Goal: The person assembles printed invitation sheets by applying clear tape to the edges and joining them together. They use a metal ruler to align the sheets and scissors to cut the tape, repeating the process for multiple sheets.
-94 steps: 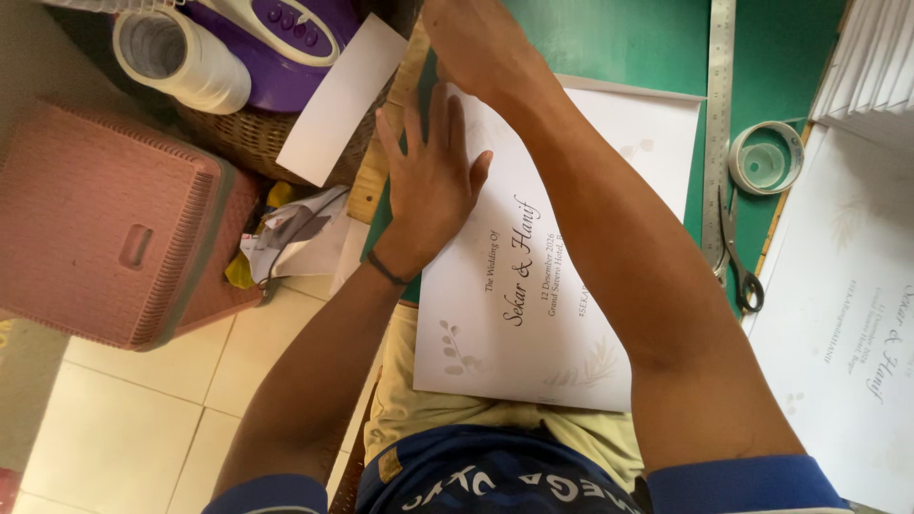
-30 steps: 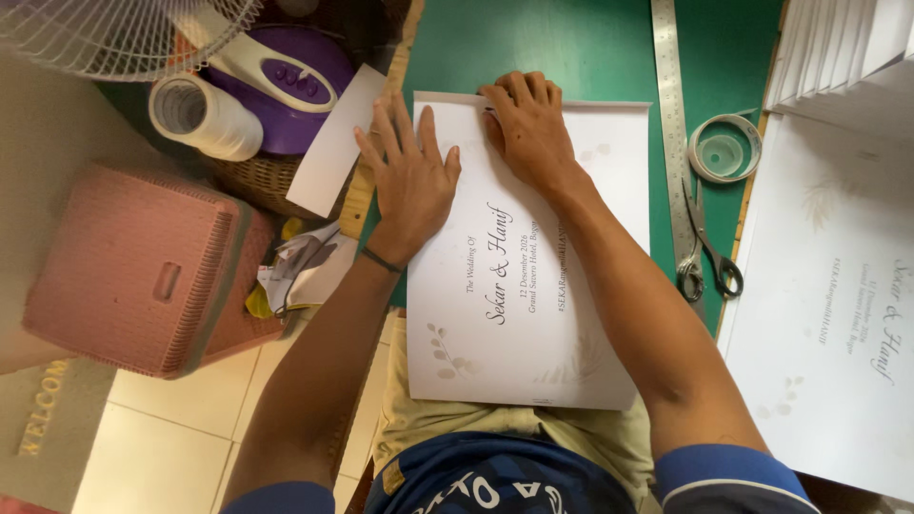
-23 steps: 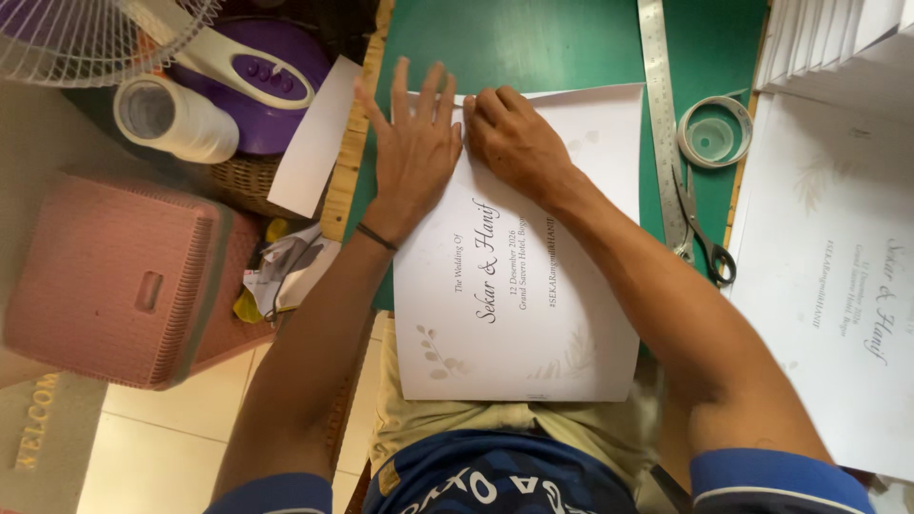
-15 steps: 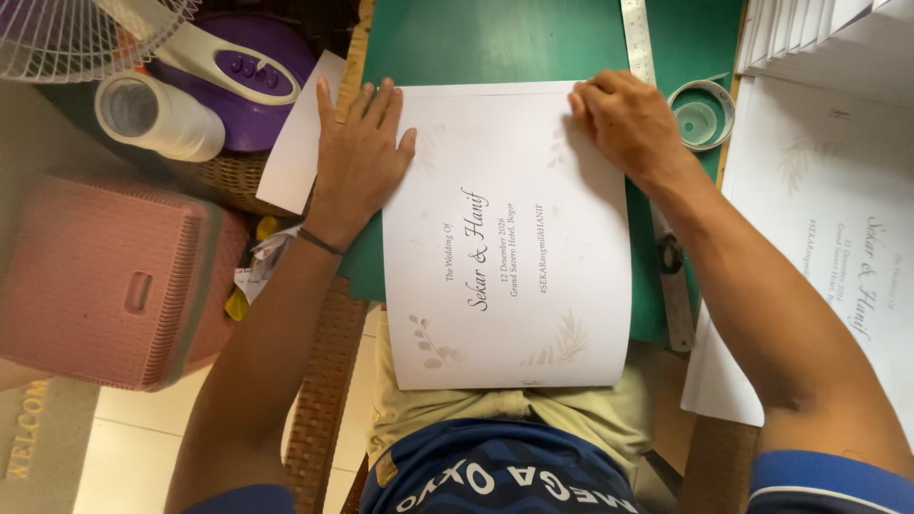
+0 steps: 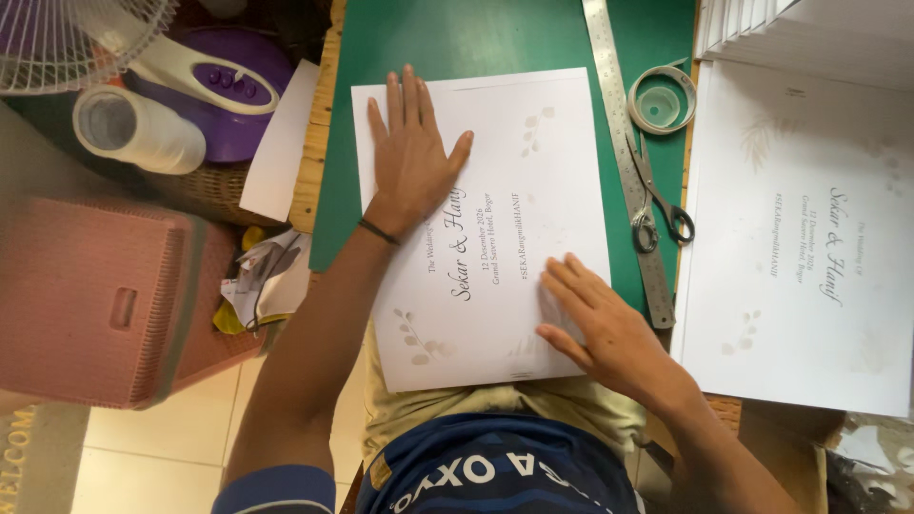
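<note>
A white printed sheet (image 5: 533, 152) with faint leaf motifs lies on a green cutting mat (image 5: 495, 38). My left hand (image 5: 411, 157) presses flat on the sheet's upper left part, fingers spread. My right hand (image 5: 595, 324) rests flat on the sheet's lower right edge, fingers apart. Neither hand holds anything. A thin dark band circles my left wrist.
A metal ruler (image 5: 628, 162), scissors (image 5: 659, 205) and a tape roll (image 5: 662, 100) lie right of the sheet. A stack of printed sheets (image 5: 809, 238) sits further right. At left are a pink basket (image 5: 95, 295), a wicker basket, a purple iron (image 5: 219, 90), a clear tape roll (image 5: 133, 128) and a fan.
My right hand slid from the sheet's top right corner down to its lower right edge. My left hand stayed flat on the upper left. The view shifted slightly.
</note>
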